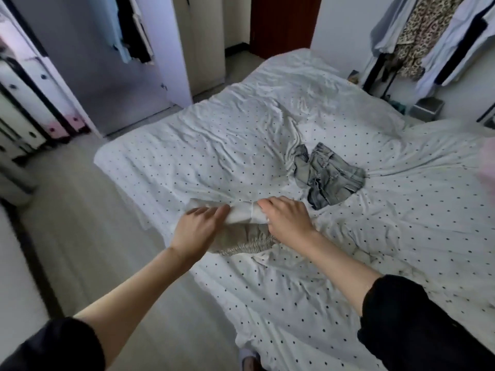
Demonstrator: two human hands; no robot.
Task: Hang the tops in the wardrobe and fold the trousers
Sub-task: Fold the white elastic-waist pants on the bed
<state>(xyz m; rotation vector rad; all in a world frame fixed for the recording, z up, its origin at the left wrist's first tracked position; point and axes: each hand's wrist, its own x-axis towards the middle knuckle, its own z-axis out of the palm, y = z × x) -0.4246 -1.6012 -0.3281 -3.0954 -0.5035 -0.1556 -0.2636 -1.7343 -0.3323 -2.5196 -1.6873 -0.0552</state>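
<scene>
The pale trousers [242, 223] on the bed [294, 290] are gripped by the right hand [288, 219] and pressed flat by the open left hand [198, 228], so the fold is best pushed toward 12 o'clock with edges lined up.

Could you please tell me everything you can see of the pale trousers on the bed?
The pale trousers look like light beige, soft fabric with a gathered elastic waistband facing the person. They lie bunched and partly rolled near the bed edge. The right hand grips the rolled white part; the left hand rests against its other end with fairly straight fingers.
</scene>
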